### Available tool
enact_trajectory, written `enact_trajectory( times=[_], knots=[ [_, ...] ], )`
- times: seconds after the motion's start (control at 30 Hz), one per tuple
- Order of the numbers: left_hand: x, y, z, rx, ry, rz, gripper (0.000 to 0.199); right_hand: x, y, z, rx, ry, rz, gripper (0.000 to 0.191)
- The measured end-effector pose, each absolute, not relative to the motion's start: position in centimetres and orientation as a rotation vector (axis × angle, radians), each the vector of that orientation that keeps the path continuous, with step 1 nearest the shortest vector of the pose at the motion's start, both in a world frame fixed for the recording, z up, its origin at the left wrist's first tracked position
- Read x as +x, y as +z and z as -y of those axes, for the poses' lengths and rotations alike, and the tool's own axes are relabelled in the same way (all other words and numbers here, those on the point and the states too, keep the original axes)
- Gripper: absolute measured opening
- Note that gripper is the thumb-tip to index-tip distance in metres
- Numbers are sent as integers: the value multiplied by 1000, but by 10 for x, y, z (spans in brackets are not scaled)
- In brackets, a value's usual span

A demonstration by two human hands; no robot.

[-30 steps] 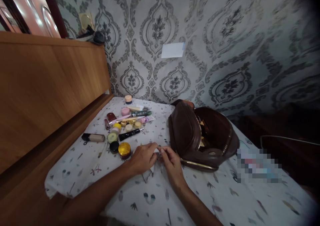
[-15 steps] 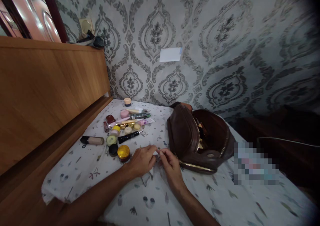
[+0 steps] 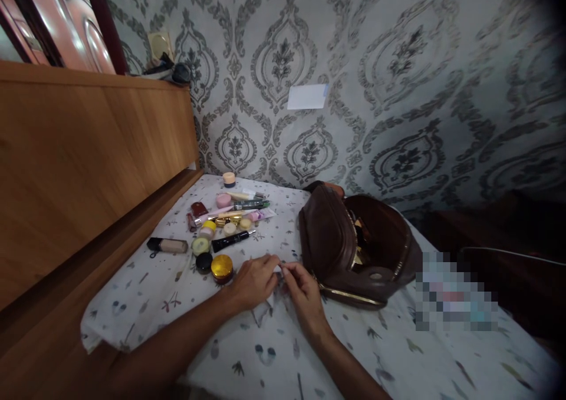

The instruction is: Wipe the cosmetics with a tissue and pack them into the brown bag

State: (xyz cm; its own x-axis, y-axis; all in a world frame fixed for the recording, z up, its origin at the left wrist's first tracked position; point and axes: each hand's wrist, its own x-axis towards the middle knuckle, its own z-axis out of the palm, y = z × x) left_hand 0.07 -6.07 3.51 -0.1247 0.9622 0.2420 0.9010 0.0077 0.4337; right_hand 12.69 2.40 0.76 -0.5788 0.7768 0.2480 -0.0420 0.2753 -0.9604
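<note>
My left hand (image 3: 255,282) and my right hand (image 3: 303,288) meet above the cloth, fingertips pinched close together. Between them is a thin, pale, partly see-through thing (image 3: 278,268); its kind is hard to make out, and the fingers hide most of it. A jar with a golden-yellow lid (image 3: 221,267) stands just left of my left hand, beside a round black lid or jar (image 3: 204,262). Right of my right hand, a brown leather bag (image 3: 327,235) lies unzipped, with a few items dimly visible inside.
Several cosmetics lie left of centre on the patterned cloth (image 3: 239,367), among them a black tube (image 3: 230,241), a pink-capped jar (image 3: 223,200) and a foundation bottle (image 3: 172,245). A wooden cabinet (image 3: 97,152) borders the left. Behind is a papered wall (image 3: 247,52); a blurred patch (image 3: 455,297) lies right.
The view has shifted slightly, so everything sits a little further right. Both hands keep their pinch on the thin thing, with hardly any movement of the fingers.
</note>
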Motion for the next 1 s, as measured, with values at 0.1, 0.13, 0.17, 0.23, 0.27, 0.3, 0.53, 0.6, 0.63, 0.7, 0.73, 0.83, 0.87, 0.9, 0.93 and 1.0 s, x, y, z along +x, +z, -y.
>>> enact_trajectory(
  times=[0.1, 0.13, 0.17, 0.23, 0.27, 0.3, 0.53, 0.6, 0.63, 0.7, 0.73, 0.83, 0.87, 0.9, 0.93, 1.0],
  knots=[
    [2, 37, 62, 1980, 778, -2145, 17, 127, 7, -24, -662, 1378, 1810, 34],
    [2, 37, 62, 1977, 783, -2149, 17, 127, 7, -24, -661, 1377, 1810, 35],
    [2, 38, 62, 1972, 794, -2154, 18, 128, 7, -24, -663, 1379, 1809, 35],
    [1, 42, 63, 1950, 875, -2165, 19, 128, 7, -24, -667, 1388, 1807, 37],
    [-3, 46, 62, 1932, 945, -2175, 21, 128, 7, -23, -671, 1393, 1804, 37],
    [-8, 51, 62, 1911, 1020, -2195, 22, 128, 6, -23, -674, 1398, 1801, 38],
    [-136, 110, 56, 1352, 968, -2764, 33, 126, 4, -22, -701, 1440, 1754, 39],
    [-183, 119, 59, 1131, 858, -2866, 29, 126, 5, -21, -700, 1447, 1759, 38],
    [-204, 120, 61, 1023, 789, -2890, 23, 126, 5, -21, -698, 1448, 1768, 38],
    [-235, 116, 67, 834, 655, -2894, 25, 127, 6, -21, -692, 1446, 1790, 37],
    [-245, 111, 70, 756, 594, -2875, 30, 127, 7, -21, -691, 1444, 1799, 36],
    [-262, 92, 77, 615, 470, -2785, 35, 127, 8, -21, -693, 1447, 1821, 36],
    [-264, 85, 79, 592, 448, -2759, 35, 127, 8, -21, -695, 1451, 1829, 36],
    [-266, 79, 79, 576, 434, -2739, 35, 127, 8, -21, -698, 1455, 1836, 36],
    [-267, 75, 80, 568, 427, -2726, 35, 127, 8, -21, -700, 1460, 1843, 37],
    [-271, 68, 78, 563, 424, -2723, 36, 127, 8, -21, -703, 1470, 1852, 37]
  ],
)
